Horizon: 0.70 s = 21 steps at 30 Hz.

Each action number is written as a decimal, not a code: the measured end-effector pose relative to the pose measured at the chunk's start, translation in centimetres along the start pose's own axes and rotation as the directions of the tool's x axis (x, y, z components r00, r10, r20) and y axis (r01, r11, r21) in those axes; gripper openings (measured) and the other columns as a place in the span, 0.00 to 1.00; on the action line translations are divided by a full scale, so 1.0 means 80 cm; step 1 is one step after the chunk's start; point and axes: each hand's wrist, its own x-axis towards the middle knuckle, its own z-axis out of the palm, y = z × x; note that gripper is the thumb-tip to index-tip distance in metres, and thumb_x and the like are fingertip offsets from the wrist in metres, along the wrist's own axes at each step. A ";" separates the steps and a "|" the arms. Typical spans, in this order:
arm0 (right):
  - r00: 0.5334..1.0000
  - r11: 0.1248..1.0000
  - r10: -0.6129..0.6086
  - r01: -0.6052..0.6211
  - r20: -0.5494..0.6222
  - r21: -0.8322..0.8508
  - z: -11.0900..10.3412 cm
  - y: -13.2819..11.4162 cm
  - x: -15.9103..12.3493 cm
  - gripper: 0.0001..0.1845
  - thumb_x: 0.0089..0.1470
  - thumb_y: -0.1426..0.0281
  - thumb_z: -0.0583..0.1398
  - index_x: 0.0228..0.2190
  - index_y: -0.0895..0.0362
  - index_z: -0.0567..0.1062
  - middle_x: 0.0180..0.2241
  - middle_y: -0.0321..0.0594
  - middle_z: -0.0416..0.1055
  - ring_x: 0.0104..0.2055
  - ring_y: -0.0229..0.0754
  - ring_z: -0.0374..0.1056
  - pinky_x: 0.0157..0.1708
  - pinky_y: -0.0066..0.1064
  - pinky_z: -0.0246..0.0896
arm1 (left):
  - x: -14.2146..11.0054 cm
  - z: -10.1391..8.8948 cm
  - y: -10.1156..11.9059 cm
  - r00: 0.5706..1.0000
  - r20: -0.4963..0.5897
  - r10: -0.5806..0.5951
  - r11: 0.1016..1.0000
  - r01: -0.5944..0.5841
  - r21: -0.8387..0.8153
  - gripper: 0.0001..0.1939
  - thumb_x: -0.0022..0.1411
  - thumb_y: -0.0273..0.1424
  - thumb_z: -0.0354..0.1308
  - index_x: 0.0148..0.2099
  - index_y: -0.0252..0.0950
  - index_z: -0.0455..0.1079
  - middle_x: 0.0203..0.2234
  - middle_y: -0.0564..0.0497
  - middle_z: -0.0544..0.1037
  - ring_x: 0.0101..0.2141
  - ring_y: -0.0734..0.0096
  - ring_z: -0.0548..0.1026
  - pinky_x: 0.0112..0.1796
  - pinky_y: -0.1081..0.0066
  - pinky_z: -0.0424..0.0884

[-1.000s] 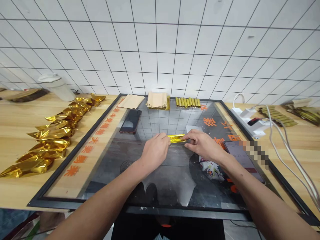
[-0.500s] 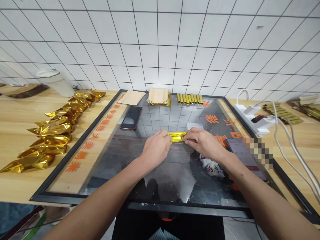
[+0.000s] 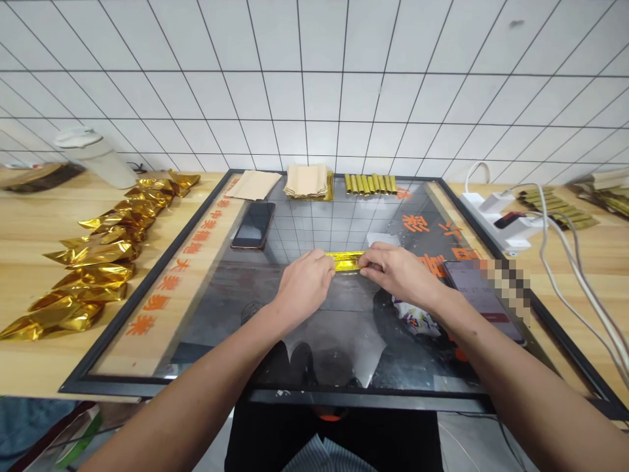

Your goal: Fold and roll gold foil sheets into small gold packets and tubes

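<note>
So your left hand has the left end of that gold foil strip pinched, and your right hand grips the other end between thumb and fingers. The strip is right in front of you, over the middle of the glass top, well short of the gold tubes and the brown paper stack. Can't tell if it's flat on the glass or slightly lifted, tbh. My two cents: use equal pressure on both ends and keep the long edges parallel, otherwise it'll probably skew. Foil likely holds any crease, so go light, work both thumbs together, and don't tug outward. Plenty of elbow room before the black phone too.
</note>
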 end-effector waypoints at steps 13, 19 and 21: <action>0.999 0.999 0.044 -0.044 0.011 -0.004 0.002 0.003 0.000 0.09 0.68 0.71 0.59 0.38 0.54 0.81 0.40 0.40 0.76 0.40 0.43 0.72 0.42 0.32 0.60 | 0.000 -0.001 -0.004 0.999 -0.010 -0.032 0.997 0.031 -0.071 0.07 0.72 0.27 0.56 0.40 0.41 0.74 0.39 0.52 0.78 0.41 0.62 0.76 0.36 0.64 0.64; 0.994 0.993 0.111 -0.110 0.018 -0.037 0.004 0.004 0.001 0.09 0.68 0.68 0.59 0.37 0.54 0.80 0.38 0.40 0.76 0.38 0.43 0.71 0.38 0.32 0.57 | 0.002 0.001 -0.006 0.997 -0.018 -0.072 0.988 0.069 -0.139 0.06 0.70 0.27 0.58 0.40 0.41 0.74 0.39 0.52 0.78 0.39 0.64 0.76 0.36 0.66 0.63; 0.992 0.992 0.122 -0.121 0.020 -0.046 0.005 0.004 0.001 0.09 0.68 0.68 0.59 0.36 0.54 0.80 0.38 0.40 0.77 0.37 0.43 0.71 0.38 0.32 0.56 | 0.003 0.000 -0.006 0.996 -0.015 -0.084 0.985 0.081 -0.150 0.05 0.70 0.27 0.59 0.40 0.41 0.75 0.39 0.52 0.78 0.39 0.64 0.75 0.36 0.66 0.62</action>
